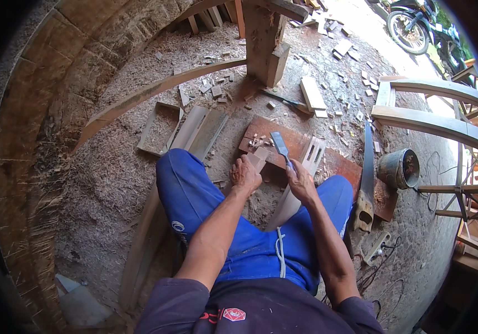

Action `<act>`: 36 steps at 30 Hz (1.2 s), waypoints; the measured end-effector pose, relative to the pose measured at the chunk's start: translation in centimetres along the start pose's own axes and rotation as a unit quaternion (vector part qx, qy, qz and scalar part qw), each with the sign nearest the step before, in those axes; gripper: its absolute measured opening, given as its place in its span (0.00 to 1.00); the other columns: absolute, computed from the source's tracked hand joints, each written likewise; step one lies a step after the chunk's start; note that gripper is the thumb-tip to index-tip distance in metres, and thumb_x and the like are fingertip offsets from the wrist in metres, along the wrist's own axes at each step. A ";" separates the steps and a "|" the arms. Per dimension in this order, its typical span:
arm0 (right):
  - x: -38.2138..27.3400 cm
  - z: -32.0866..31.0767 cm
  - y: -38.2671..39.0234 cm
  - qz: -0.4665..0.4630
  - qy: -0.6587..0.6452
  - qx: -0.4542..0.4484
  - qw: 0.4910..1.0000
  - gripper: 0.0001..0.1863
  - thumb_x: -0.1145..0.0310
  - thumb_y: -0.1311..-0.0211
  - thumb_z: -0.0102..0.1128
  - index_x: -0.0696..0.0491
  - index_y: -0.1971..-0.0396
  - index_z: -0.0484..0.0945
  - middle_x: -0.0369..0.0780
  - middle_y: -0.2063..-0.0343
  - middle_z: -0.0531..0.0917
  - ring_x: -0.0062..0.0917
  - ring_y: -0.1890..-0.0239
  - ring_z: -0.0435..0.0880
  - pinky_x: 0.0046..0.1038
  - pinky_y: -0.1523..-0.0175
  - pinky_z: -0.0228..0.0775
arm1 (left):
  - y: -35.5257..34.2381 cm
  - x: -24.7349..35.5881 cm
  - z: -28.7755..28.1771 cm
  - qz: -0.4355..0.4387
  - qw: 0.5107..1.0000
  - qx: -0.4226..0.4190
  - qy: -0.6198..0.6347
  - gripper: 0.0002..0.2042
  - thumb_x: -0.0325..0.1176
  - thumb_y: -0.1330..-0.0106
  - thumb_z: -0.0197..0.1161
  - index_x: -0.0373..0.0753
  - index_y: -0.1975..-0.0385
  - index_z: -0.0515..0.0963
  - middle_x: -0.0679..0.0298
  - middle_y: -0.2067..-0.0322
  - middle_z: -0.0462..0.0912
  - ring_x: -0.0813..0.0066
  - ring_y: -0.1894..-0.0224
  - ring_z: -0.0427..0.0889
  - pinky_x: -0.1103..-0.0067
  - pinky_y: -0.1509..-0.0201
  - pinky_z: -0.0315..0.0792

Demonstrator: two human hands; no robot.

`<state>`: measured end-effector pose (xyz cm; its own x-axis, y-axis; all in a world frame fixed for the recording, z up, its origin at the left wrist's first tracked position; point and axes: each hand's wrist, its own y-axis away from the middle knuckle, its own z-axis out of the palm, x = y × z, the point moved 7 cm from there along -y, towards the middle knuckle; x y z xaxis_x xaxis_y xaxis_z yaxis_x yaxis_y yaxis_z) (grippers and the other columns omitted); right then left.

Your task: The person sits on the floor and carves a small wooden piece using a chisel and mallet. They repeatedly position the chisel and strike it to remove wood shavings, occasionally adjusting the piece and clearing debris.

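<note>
In front of my knees, my left hand [245,173] is closed around a small wooden block [258,157]. To its right, my right hand [302,182] grips the handle of a chisel [279,143], whose broad flat blade points up and away from me. The blade is apart from the block. Under both lies a reddish-brown board [255,128] with wood chips on it. A pale slotted wooden piece [312,155] lies across the board beside my right hand; its near part runs down between my legs.
A handsaw [367,161] lies right of my knee, near a bucket [399,168]. Curved wooden frames [439,121] stand at the right. A wooden post [261,47] rises ahead. Offcuts, shavings and a shallow tray [161,128] cover the floor. Cables [373,273] lie at lower right.
</note>
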<state>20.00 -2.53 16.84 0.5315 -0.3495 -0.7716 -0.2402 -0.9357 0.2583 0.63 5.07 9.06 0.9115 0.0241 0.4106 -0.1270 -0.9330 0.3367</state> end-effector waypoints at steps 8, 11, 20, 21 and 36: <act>2.1 6.7 -5.6 0.016 -0.079 0.113 0.990 0.22 0.59 0.30 0.55 0.54 0.41 0.74 0.56 0.53 0.83 0.53 0.51 0.83 0.47 0.44 0.74 | 2.2 8.5 -10.9 0.357 0.890 0.238 0.156 0.34 0.27 0.47 0.63 0.34 0.35 0.66 0.47 0.46 0.79 0.45 0.46 0.81 0.63 0.43 0.77; 1.6 4.4 -2.4 -0.107 -0.010 0.152 0.982 0.24 0.60 0.31 0.56 0.55 0.39 0.74 0.56 0.53 0.84 0.53 0.48 0.83 0.46 0.42 0.74 | 0.2 7.2 -10.3 0.274 0.869 0.047 0.409 0.34 0.27 0.43 0.63 0.31 0.32 0.66 0.46 0.41 0.77 0.49 0.42 0.81 0.63 0.36 0.74; 1.2 0.0 3.0 0.063 -0.513 -0.039 0.855 0.29 0.56 0.23 0.54 0.58 0.31 0.68 0.40 0.54 0.86 0.18 0.61 0.86 0.22 0.61 0.82 | -0.1 10.5 -8.7 0.098 0.532 -0.150 0.827 0.40 0.27 0.40 0.60 0.43 0.24 0.53 0.53 0.30 0.67 0.53 0.31 0.70 0.56 0.24 0.62; 1.9 -0.1 2.7 0.065 -0.521 -0.003 0.851 0.29 0.56 0.23 0.55 0.58 0.31 0.68 0.40 0.53 0.86 0.19 0.61 0.86 0.22 0.61 0.83 | 0.1 10.9 -8.4 0.095 0.532 -0.164 0.825 0.39 0.29 0.38 0.61 0.44 0.24 0.54 0.53 0.30 0.67 0.53 0.31 0.70 0.57 0.24 0.62; 7.7 -5.4 1.8 0.126 -0.613 0.251 0.738 0.21 0.62 0.22 0.54 0.59 0.38 0.70 0.42 0.60 0.86 0.20 0.67 0.85 0.23 0.62 0.83 | -2.7 12.0 -6.0 0.053 0.587 -0.152 0.794 0.23 0.33 0.34 0.67 0.42 0.39 0.76 0.61 0.46 0.83 0.61 0.42 0.81 0.60 0.37 0.76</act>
<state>27.97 -7.20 14.52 -0.6429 0.0847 -0.7613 -0.6399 -0.6056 0.4730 9.56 10.03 18.17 -0.5896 0.5007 0.6338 -0.4340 -0.8582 0.2741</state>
